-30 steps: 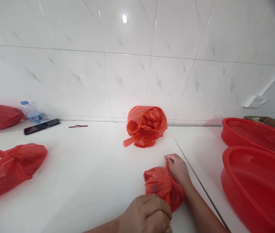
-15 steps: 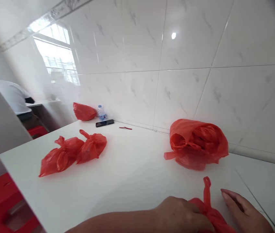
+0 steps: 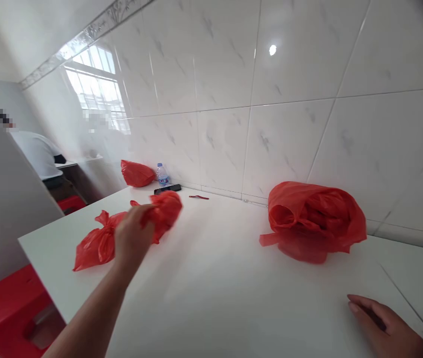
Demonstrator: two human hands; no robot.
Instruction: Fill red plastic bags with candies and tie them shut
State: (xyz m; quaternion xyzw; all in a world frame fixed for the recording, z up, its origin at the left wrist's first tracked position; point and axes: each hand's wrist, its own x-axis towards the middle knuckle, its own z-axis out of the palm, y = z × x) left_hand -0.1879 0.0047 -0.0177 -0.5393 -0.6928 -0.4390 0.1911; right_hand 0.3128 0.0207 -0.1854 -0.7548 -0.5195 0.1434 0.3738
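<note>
My left hand (image 3: 135, 231) is closed on a knotted red plastic bag (image 3: 166, 209), somewhat blurred, over the far left part of the white table (image 3: 211, 278). Right beside it lies a tied red bag (image 3: 94, 246), and part of another tied bag shows behind my fingers. At the lower right, my right hand (image 3: 385, 323) rests on the tabletop holding nothing, its fingers loosely curved with a gap inside the thumb. In front of that hand, near the wall, sits a bundle of red plastic bags (image 3: 319, 219).
Along the wall stand another red bag (image 3: 137, 174) and a water bottle (image 3: 162, 175), with a phone (image 3: 168, 189) and a thin red strip (image 3: 199, 197) nearby. A red stool (image 3: 13, 303) is at the left edge. Farther off, a person in white (image 3: 38, 151) leans over a table.
My left hand has carried the tied red bag from beside my right hand across to the bags on the left. My right hand stays on the table.
</note>
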